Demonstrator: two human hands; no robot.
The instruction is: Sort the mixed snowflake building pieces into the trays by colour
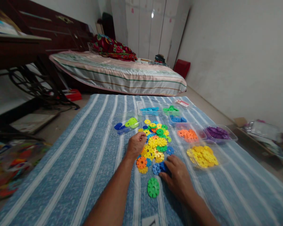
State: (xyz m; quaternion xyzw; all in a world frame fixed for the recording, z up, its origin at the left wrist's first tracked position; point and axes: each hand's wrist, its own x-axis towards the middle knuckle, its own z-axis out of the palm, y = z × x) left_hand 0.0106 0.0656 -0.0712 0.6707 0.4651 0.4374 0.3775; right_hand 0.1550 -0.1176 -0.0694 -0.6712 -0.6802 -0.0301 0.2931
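Note:
My left hand has its fingers curled together at the left edge of a mixed pile of notched plastic discs; what they grip, if anything, is hidden. On the pile's near right side, my right hand closes its thumb and fingers on blue notched discs, partly covered by the fingers. Mostly yellow, green, orange and blue pieces make up the pile. A green notched disc lies by itself nearer to me. An orange notched disc sits at the pile's near left.
Clear tubs hold sorted discs: yellow, orange, purple, blue, green and light blue. Another tub holds dark blue and lime ones. All stand on a striped cloth; a bed is beyond.

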